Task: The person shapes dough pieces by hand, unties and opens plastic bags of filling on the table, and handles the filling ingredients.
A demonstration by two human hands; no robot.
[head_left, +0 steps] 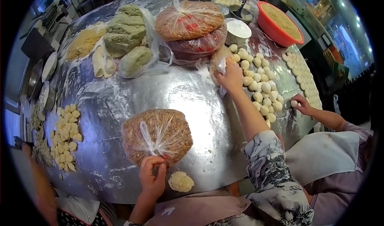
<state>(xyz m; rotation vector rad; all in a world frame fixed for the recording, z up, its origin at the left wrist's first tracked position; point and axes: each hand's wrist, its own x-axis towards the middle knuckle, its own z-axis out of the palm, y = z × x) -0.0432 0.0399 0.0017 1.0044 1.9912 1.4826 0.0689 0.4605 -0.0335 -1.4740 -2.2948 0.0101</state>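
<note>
A clear plastic bag of brown filling point(176, 128) sits on the metal table in front of me, its top twisted into a gathered neck. My left hand point(154, 177) is at the near side of this bag, fingers closed on its plastic neck. To the right of that hand lies a flattened piece of pale dough point(181, 181). My right hand point(231, 77) reaches forward, closed around the gathered top of another clear plastic bag point(218, 62). Most of that second bag's contents are hidden. Round dough balls point(260, 82) lie just right of my right hand.
Stacked bags of filling point(190, 20), green dough point(126, 32), a bowl of white flour point(239, 28) and a red basin point(280, 24) stand farther back. Dough pieces point(66, 136) lie left. A co-worker's hand point(302, 105) holds a dough ball at right; another person's arm shows at left.
</note>
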